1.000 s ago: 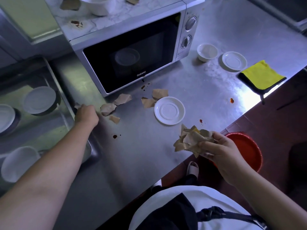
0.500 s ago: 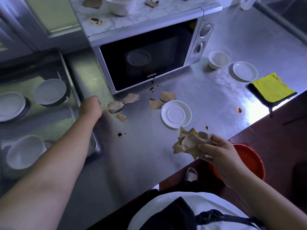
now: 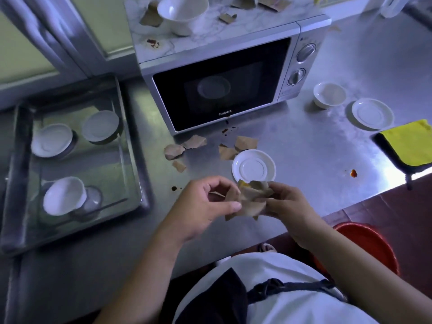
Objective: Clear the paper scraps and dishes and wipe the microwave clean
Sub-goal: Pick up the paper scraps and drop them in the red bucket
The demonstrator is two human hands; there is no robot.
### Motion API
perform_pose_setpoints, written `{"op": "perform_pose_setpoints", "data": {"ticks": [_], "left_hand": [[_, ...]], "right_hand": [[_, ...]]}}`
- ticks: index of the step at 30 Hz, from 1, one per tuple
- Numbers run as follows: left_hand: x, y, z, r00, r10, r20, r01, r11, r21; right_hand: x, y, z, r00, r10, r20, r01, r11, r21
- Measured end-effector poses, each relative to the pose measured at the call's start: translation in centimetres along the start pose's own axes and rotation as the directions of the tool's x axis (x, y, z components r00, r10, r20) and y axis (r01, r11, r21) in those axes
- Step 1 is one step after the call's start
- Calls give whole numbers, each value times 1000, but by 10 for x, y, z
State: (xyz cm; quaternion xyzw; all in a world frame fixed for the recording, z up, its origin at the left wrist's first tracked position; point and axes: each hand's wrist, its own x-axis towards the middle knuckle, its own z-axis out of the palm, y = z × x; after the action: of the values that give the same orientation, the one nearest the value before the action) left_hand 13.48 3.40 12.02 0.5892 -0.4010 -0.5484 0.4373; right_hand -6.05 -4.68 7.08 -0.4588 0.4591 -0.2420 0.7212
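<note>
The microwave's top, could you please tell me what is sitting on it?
On the microwave are a white bowl, several brown paper scraps and a reddish stain. One scrap is partly covered by the bowl, and the top's rear edge runs out of frame.

Bowl [image 3: 182,13] on microwave [image 3: 224,87]

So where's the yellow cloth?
In the head view, the yellow cloth lies on the counter at its far right, beside a white saucer.
</note>
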Motion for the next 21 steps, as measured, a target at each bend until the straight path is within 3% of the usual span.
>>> {"op": "perform_pose_setpoints", "data": {"ticks": [5, 9, 15, 19, 21], "left_hand": [[9, -4, 28, 966, -6, -260, 68, 971, 231], [9, -3, 48, 948, -2, -319, 93, 959, 269], [5, -9, 78, 897, -96, -431, 182, 970, 163], [-4, -15, 95, 908, -240, -345, 215, 971, -107], [-8, -18, 105, 887, -278, -369, 223, 957, -184]], "right_hand": [[7, -22, -36, 977, -23, 211, 39, 997, -73], [8, -26, -59, 947, 4, 322, -8, 1000, 11], [14, -24, -76, 881, 80, 467, -128, 989, 73], [21, -17, -86, 818, 145, 557, -195, 980, 31], [23, -14, -89, 765, 193, 615, -237, 971, -10]]}}
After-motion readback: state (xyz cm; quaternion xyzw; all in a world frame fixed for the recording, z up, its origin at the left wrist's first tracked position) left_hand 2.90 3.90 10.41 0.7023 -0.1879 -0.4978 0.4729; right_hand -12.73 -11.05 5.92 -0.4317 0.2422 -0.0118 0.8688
